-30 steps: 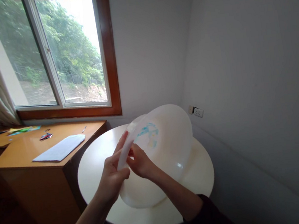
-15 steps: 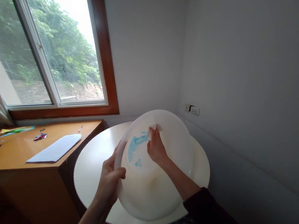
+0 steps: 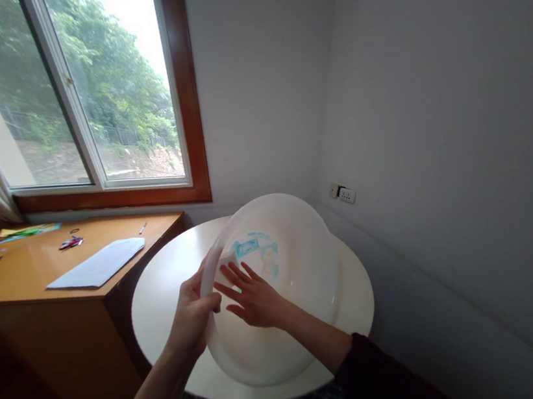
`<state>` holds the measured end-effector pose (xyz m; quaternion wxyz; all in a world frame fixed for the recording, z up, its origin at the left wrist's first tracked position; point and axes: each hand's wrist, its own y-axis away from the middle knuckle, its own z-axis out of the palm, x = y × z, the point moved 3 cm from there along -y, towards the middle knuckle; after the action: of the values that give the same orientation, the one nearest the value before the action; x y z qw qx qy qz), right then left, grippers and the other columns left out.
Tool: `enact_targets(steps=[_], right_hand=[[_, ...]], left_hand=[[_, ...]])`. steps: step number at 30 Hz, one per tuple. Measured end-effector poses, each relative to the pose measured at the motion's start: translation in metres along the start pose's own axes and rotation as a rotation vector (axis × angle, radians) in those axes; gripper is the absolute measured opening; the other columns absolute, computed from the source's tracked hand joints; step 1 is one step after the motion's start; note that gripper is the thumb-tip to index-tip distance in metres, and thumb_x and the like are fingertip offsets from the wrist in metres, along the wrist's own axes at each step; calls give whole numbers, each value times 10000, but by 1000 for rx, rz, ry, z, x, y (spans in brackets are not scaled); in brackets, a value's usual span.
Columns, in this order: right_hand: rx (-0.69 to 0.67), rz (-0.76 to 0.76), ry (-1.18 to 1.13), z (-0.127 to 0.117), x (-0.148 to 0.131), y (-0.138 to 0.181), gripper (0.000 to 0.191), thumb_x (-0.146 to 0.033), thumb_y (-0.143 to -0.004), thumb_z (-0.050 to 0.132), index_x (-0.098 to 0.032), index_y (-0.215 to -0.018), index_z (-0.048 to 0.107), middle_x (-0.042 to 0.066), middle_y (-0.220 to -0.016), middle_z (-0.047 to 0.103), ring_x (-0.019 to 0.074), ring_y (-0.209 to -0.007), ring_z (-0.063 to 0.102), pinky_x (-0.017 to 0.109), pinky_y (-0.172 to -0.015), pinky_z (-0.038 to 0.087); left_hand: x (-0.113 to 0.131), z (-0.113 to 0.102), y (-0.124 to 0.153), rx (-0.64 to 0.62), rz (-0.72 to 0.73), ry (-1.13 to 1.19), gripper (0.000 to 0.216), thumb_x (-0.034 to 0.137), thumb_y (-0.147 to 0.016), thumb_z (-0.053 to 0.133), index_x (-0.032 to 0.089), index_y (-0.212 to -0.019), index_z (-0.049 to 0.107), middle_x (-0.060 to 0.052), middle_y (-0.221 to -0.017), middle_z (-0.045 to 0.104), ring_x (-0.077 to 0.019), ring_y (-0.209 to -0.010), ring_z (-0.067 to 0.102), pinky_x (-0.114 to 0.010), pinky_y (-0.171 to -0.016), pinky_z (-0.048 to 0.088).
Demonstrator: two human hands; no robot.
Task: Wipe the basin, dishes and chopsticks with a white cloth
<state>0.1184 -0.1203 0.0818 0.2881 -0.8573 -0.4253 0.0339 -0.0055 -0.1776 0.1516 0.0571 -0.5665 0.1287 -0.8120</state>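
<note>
A large white plastic basin stands tilted on a round white table, its inside facing me. A blue printed label is on its bottom. My left hand is closed on the basin's left rim and props it up. My right hand lies inside the basin just below the label, fingers spread flat against the plastic. A small white scrap shows at its fingertips, beside the label; I cannot tell whether the fingers touch it.
A wooden desk stands left under the window, with a white envelope, a pen and small coloured items. A wall socket sits at the right, behind the table. White walls close in on the right.
My right hand has dropped from the top of the label to the lower left and spread flat. The pinch it held on a white scrap is gone. The left hand keeps the rim.
</note>
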Motion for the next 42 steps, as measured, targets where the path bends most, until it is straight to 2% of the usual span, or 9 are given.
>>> enact_targets(steps=[4,12,20,23,28,31,34,38,42], right_hand=[[0,15,32,-5,20,10,487,-333,-921,371,-257,-1392,271,52,-1471,245,199,-1359,176,471,-1104,107],[154,838,44,17,63,22,586,-341,-938,233,-43,-1421,86,231,-1470,106,283,-1368,63,534,-1057,173],[-114,-34,-59,16,-11,22,576,-408,-907,371,-166,-1408,226,79,-1477,223,190,-1369,132,423,-1118,108],[-79,73,14,15,14,26,536,-356,-923,344,-155,-1406,230,92,-1466,246,193,-1365,152,450,-1113,99],[36,693,127,26,77,41,570,-262,-923,288,15,-1399,145,252,-1442,192,276,-1365,100,516,-1063,181],[-15,766,69,36,75,51,622,-312,-917,308,32,-1398,118,280,-1428,192,303,-1359,106,540,-1045,202],[-117,701,-24,38,44,52,664,-370,-912,327,35,-1397,123,277,-1435,160,309,-1358,95,530,-1043,225],[-184,239,-108,26,-8,37,635,-342,-892,400,-39,-1406,180,190,-1468,161,251,-1370,73,450,-1091,182],[-162,44,-95,16,-11,26,568,-340,-899,386,-143,-1405,222,96,-1472,229,189,-1368,137,434,-1114,113]], left_hand=[[0,0,0,-41,-20,12,810,29,-447,456,235,-1224,559,-23,-897,713,-222,-757,627,-230,-525,462],[0,0,1,-71,-31,49,780,35,-465,482,251,-1210,570,-28,-1005,689,-236,-833,619,-217,-506,458],[-1,-6,-3,30,19,-16,778,25,-474,484,240,-1218,560,-19,-1070,672,-240,-910,603,-210,-545,464],[0,-6,-2,23,3,-25,781,28,-463,484,233,-1212,566,-24,-1045,679,-237,-846,616,-208,-486,443],[0,-5,-1,-22,18,-7,747,42,-476,498,238,-1192,586,-30,-953,692,-240,-808,616,-245,-530,471],[-2,-6,-1,-25,15,13,742,47,-474,510,235,-1187,589,-25,-885,697,-247,-811,616,-267,-576,485],[-3,-7,-2,-9,1,25,747,44,-457,518,236,-1174,598,-19,-856,702,-245,-785,621,-264,-568,485],[-3,-8,-1,19,-3,15,775,30,-464,497,244,-1204,572,-15,-950,699,-233,-825,618,-253,-599,489],[-3,-11,-1,45,6,-15,775,40,-477,509,222,-1229,551,-16,-847,709,-226,-770,621,-255,-583,486]])
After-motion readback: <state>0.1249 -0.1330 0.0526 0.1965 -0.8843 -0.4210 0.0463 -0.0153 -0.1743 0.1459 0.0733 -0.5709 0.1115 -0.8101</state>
